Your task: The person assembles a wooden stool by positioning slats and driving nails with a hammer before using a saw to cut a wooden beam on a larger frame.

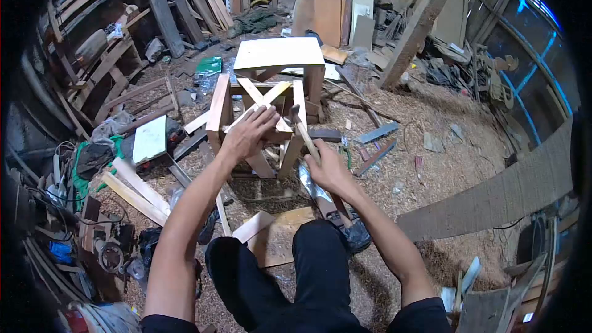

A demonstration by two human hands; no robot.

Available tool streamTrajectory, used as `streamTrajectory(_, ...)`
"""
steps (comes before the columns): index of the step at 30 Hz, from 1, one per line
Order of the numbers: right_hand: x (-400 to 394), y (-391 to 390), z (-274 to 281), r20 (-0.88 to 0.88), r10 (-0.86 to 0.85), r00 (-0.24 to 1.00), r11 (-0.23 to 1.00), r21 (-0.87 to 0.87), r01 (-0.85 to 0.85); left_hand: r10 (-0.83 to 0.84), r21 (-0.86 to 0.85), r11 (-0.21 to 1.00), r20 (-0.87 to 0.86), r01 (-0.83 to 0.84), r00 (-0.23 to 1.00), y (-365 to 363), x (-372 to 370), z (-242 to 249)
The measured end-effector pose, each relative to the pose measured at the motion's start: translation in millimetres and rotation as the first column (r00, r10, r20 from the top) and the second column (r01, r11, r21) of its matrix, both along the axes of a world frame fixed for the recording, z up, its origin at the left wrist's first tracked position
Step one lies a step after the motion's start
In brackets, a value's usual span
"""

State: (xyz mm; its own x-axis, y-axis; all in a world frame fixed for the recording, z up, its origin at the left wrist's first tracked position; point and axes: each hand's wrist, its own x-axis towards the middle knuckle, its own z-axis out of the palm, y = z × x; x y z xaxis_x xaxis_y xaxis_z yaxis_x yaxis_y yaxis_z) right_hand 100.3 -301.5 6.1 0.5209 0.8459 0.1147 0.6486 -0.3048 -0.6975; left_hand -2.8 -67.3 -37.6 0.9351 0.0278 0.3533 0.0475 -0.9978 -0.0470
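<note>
The right hand (328, 169) is closed around the wooden handle of a hammer (303, 129), whose dark head sits just above the crossed slats, while the left hand (248, 134) lies spread and flat, gripping nothing, on the crossed braces (262, 100) of a wooden stool frame (259, 117) lying on its side on the sawdust floor (431, 172). To strike well, I judge the flat hand should press the brace firmly and keep its fingers clear of the hammer's path. Short, square blows suit thin slats.
</note>
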Motion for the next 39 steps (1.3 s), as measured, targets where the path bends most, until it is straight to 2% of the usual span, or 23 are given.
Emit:
streamTrajectory(1,-2,0,-3,-0.009,0.012,1.000,1.000,0.008,-0.012,0.012,0.008,1.000,-0.009,-0.012,1.000,5,-1,-3)
streamTrajectory(3,-2,-2,-11,-0.060,-0.009,0.998,0.995,-0.103,0.002,-0.017,0.033,0.999,0.014,0.016,1.000,13,0,-9)
streamTrajectory(4,-2,-1,-10,-0.061,0.002,0.998,0.979,-0.201,-0.014,-0.022,-0.024,0.999,0.023,0.022,1.000,7,-2,-4)
streamTrajectory(5,5,0,-27,-0.072,0.011,0.997,0.981,-0.193,-0.025,-0.027,0.106,0.994,-0.005,0.027,1.000,6,-5,2)
streamTrajectory(7,8,4,-25,-0.168,-0.010,0.986,0.970,-0.242,-0.032,-0.041,0.163,0.986,0.035,0.035,0.999,6,-3,0)
streamTrajectory(9,7,0,-22,-0.134,0.013,0.991,0.982,-0.185,-0.038,-0.011,0.196,0.980,-0.029,0.017,1.000,8,-4,-1)
streamTrajectory(11,11,-1,-31,-0.138,0.024,0.990,0.995,-0.093,-0.037,-0.033,0.076,0.997,-0.019,0.035,0.999,9,-2,-3)
streamTrajectory(15,5,-2,-23,-0.145,0.022,0.989,0.998,-0.054,-0.030,0.009,0.134,0.991,-0.046,-0.003,0.999,8,1,-5)
streamTrajectory(17,-2,-2,-21,-0.128,-0.083,0.988,0.992,-0.105,0.070,0.019,0.180,0.983,-0.008,-0.017,1.000,8,1,-6)
streamTrajectory(19,-2,0,-22,-0.106,-0.057,0.993,0.990,-0.135,0.042,0.019,0.227,0.974,0.003,-0.019,1.000,9,2,-11)
streamTrajectory(21,-4,1,-29,0.005,-0.079,0.997,0.983,-0.167,0.079,0.006,0.186,0.982,0.036,-0.013,0.999,10,3,-11)
streamTrajectory(23,-3,1,-29,-0.037,-0.064,0.997,0.980,-0.190,0.056,0.022,0.278,0.960,0.011,-0.025,1.000,8,0,-8)
streamTrajectory(24,-2,0,-32,-0.041,-0.061,0.997,0.983,-0.175,0.053,0.097,0.372,0.926,-0.064,-0.066,0.993,9,1,-9)
streamTrajectory(28,-2,-1,-27,-0.072,-0.048,0.996,0.984,-0.175,0.035,0.063,0.374,0.926,-0.021,-0.051,0.998,8,0,-6)
streamTrajectory(30,-2,-1,-27,-0.057,-0.052,0.997,0.979,-0.198,0.040,0.012,0.234,0.972,-0.091,0.010,0.996,7,-5,-2)
streamTrajectory(31,-2,-1,-27,-0.041,-0.055,0.998,0.974,-0.221,0.045,0.008,0.234,0.972,-0.089,0.013,0.996,7,-5,-4)
streamTrajectory(33,-1,-3,-31,-0.040,-0.054,0.998,0.976,-0.211,0.044,-0.051,0.066,0.996,-0.043,0.054,0.998,6,-4,-4)
streamTrajectory(34,0,-4,-32,-0.044,-0.044,0.998,0.978,-0.207,0.034,-0.018,0.100,0.995,-0.079,0.026,0.997,3,-5,1)
streamTrajectory(37,0,-5,-30,-0.021,-0.026,0.999,0.978,-0.210,0.021,-0.034,0.158,0.987,-0.036,0.040,0.999,6,-2,-3)
streamTrajectory(39,2,-3,-33,-0.016,-0.033,0.999,0.976,-0.217,0.029,-0.026,0.110,0.993,-0.041,0.030,0.999,5,0,-7)
